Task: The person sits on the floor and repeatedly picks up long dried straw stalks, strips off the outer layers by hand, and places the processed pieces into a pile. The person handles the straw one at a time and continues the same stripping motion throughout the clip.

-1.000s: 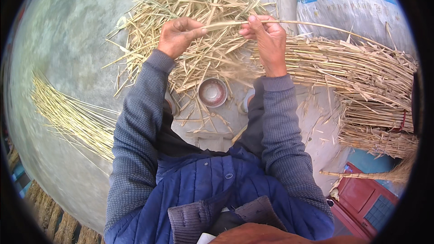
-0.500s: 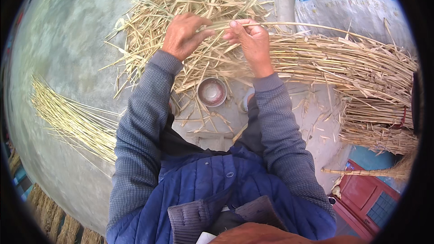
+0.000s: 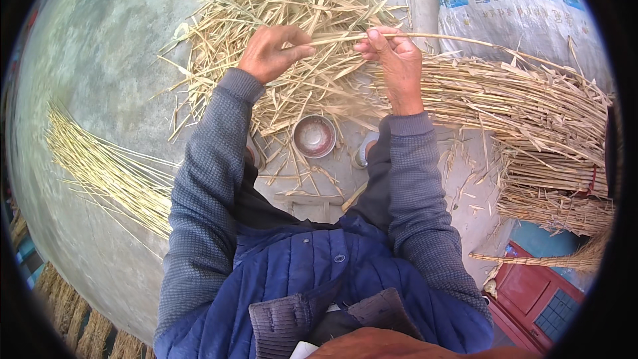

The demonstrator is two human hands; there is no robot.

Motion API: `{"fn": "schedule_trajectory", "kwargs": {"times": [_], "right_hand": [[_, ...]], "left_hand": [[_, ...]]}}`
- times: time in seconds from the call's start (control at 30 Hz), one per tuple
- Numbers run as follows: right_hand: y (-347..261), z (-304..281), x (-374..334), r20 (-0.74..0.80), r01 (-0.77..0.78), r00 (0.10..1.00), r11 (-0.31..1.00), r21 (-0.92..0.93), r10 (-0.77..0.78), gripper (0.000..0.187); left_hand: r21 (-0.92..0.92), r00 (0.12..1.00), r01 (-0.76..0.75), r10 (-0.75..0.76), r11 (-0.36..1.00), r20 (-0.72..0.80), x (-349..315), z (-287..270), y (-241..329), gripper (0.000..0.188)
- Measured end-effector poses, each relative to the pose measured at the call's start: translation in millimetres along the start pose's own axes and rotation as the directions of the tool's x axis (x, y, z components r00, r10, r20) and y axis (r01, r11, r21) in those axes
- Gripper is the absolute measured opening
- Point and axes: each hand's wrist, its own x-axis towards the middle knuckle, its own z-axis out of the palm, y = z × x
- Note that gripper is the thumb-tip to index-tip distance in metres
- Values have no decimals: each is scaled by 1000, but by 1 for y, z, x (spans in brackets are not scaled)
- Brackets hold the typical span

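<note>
One long dry reed stalk (image 3: 458, 38) stretches between my hands and runs on to the right over a bundle of stalks. My left hand (image 3: 274, 53) is closed, with thumb and fingers pinching the stalk's left end. A forearm's width or more to the right, my right hand (image 3: 397, 63) grips the same stalk between thumb and fingers. Below both hands lies a loose heap of straw-coloured leaf strips (image 3: 299, 10). A small round metal bowl (image 3: 314, 136) stands between my feet, at the heap's near edge.
The thick bundle of unstripped stalks (image 3: 492, 90) lies at the right, with more bundles below it. At the left is a sheaf of bare pale stalks (image 3: 109, 169) on the concrete floor (image 3: 126, 80). A white and blue woven sack (image 3: 525, 20) lies at the far right.
My right hand has slid rightward, widening the gap between my hands along the stalk. My left hand has stayed nearly in place. The view has shifted slightly.
</note>
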Motion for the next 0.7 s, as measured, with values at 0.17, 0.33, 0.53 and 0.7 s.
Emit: {"fn": "schedule_trajectory", "kwargs": {"times": [0.17,0.33,0.53,0.7], "right_hand": [[3,19,-5,60,5,998,1000,-20,-4,23],[6,12,-2,24,-76,997,997,-17,77,23],[7,-6,-5,-27,-96,995,992,-80,94,26],[4,-9,-2,-59,-79,995,995,-61,75,27]], "left_hand": [[-225,991,114,-127,968,-47,6,28,20,25],[-564,939,147,-294,812,-178,9,11,17,16],[-586,817,4,-340,811,-465,2,-50,-13,17],[406,944,145,-4,902,-329,-8,-40,-26,33]]}}
